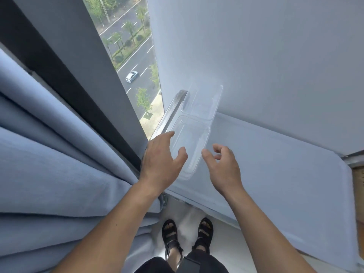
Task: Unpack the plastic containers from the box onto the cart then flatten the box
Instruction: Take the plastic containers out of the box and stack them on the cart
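Two clear plastic containers lie on the pale blue cart top (pixel 275 164) at its left end, end to end. The near container (pixel 192 146) sits right in front of me; the far container (pixel 202 101) touches the white wall. My left hand (pixel 161 160) hovers at the near container's left side with spread fingers, holding nothing. My right hand (pixel 222 166) hovers at its right side, fingers loosely curled and empty. Whether either hand touches the container I cannot tell. The box is out of view.
A metal cart handle (pixel 171 111) runs along the left end. Blue curtains (pixel 59 164) hang at the left, beside a window strip with a street far below. A white wall (pixel 275 56) backs the cart. My sandalled feet (pixel 187 237) stand under the cart's edge.
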Motion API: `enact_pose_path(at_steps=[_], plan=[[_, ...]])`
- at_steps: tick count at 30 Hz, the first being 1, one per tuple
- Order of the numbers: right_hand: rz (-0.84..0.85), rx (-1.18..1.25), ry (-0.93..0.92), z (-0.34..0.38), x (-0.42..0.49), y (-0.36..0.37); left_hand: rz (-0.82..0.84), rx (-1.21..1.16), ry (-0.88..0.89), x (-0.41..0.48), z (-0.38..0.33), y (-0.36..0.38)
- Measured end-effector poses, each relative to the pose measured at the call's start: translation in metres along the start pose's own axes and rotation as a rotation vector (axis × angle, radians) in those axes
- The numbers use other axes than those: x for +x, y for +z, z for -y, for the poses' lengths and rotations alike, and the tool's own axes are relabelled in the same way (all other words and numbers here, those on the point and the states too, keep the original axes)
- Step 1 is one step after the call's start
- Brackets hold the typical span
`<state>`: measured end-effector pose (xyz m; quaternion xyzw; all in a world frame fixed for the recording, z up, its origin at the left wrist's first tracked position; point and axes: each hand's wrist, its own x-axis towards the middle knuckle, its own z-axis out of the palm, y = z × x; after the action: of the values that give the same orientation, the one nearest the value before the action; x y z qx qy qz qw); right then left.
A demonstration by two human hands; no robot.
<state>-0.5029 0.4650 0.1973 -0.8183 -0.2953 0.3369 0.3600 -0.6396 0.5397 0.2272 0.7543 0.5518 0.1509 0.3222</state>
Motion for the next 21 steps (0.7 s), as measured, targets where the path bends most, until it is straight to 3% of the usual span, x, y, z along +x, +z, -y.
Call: enact_pose_path(at_steps=[14,21], plan=[[-0.159,-0.218,-0.196,-0.017,-0.146,-0.076,0.165,-0.099,0.324,-0.101,-0.043,-0.010],[-0.247,-0.153,-0.170,-0.072,-0.236,-0.135,0.216,-0.128,0.509,-0.183,-0.095,0.019]])
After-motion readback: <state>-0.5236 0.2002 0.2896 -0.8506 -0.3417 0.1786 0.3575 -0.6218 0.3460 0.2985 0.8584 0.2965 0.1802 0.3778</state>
